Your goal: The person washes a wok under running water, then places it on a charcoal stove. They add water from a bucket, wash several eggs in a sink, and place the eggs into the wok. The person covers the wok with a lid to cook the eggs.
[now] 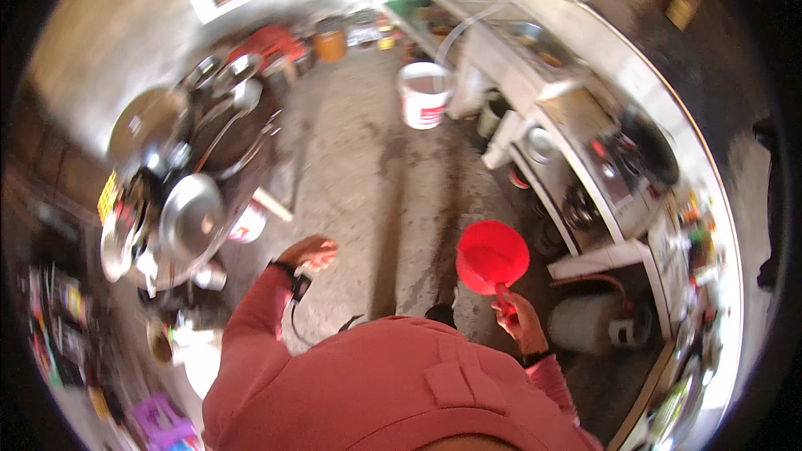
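Observation:
My right hand [523, 322] grips the short handle of a red plastic water dipper [492, 257]. The dipper's round bowl points forward, over the floor beside the counter. Its inside faces up, and no contents can be made out. My left hand [310, 253] hangs in the air at the left, with loosely curled, blurred fingers and nothing seen in it. A strapped device [301, 287] with a cable is on the left wrist. Ahead on the concrete floor [344, 156] stands a white plastic bucket [425, 100], with a pale hose [460, 28] running into it.
At left, a round table holds a steel basin [191, 216], a large pan [150, 125] and other pots. A tiled counter [514, 62] with open shelves runs along the right. A gas cylinder [583, 322] lies under it. Farther off are a red stool [269, 44] and an orange bucket [330, 44].

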The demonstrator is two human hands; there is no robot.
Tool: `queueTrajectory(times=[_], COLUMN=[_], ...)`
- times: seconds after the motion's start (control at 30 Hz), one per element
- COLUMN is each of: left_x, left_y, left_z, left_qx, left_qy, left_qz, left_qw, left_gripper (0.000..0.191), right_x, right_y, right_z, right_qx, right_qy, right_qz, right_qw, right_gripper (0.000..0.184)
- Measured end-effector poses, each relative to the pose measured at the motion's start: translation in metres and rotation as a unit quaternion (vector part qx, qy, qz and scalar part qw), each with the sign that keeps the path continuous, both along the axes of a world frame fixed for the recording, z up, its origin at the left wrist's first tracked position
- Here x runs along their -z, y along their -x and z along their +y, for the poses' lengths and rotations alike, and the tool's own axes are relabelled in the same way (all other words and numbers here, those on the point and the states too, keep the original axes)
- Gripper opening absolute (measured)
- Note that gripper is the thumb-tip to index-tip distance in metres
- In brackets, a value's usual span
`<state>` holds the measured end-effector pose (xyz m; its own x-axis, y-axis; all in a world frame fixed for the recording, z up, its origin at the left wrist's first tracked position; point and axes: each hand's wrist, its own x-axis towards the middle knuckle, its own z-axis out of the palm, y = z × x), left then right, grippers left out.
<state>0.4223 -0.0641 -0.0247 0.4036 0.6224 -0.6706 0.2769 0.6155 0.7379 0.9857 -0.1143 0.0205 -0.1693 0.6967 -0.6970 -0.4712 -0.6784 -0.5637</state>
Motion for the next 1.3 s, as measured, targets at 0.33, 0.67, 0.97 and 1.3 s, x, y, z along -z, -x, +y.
queueTrajectory(times=[0.33, 0.67, 0.97, 1.3], left_x=[-0.074, -0.143, -0.139, -0.09], left_y=[-0.174, -0.448, -0.501, -0.513], left_z=[0.175, 0.371, 0.602, 0.797], left_qx=[0.12, 0.157, 0.011, 0.049], left_qy=[-0.06, -0.122, -0.083, -0.058], left_qz=[0.056, -0.197, -0.236, -0.24], left_qw=[0.989, 0.96, 0.968, 0.968], left_gripper=[0.042, 0.038, 0.019, 0.018], right_x=[-0.055, -0.109, -0.048, 0.108], right_y=[-0.059, -0.05, -0.152, -0.163], right_z=[0.177, 0.338, 0.377, 0.195], right_qx=[-0.086, -0.124, -0.042, 0.413], right_qy=[-0.119, -0.345, -0.3, 0.088], right_qz=[-0.017, -0.032, -0.223, -0.394], right_qw=[0.989, 0.93, 0.926, 0.816], right_gripper=[0.052, 0.06, 0.061, 0.031])
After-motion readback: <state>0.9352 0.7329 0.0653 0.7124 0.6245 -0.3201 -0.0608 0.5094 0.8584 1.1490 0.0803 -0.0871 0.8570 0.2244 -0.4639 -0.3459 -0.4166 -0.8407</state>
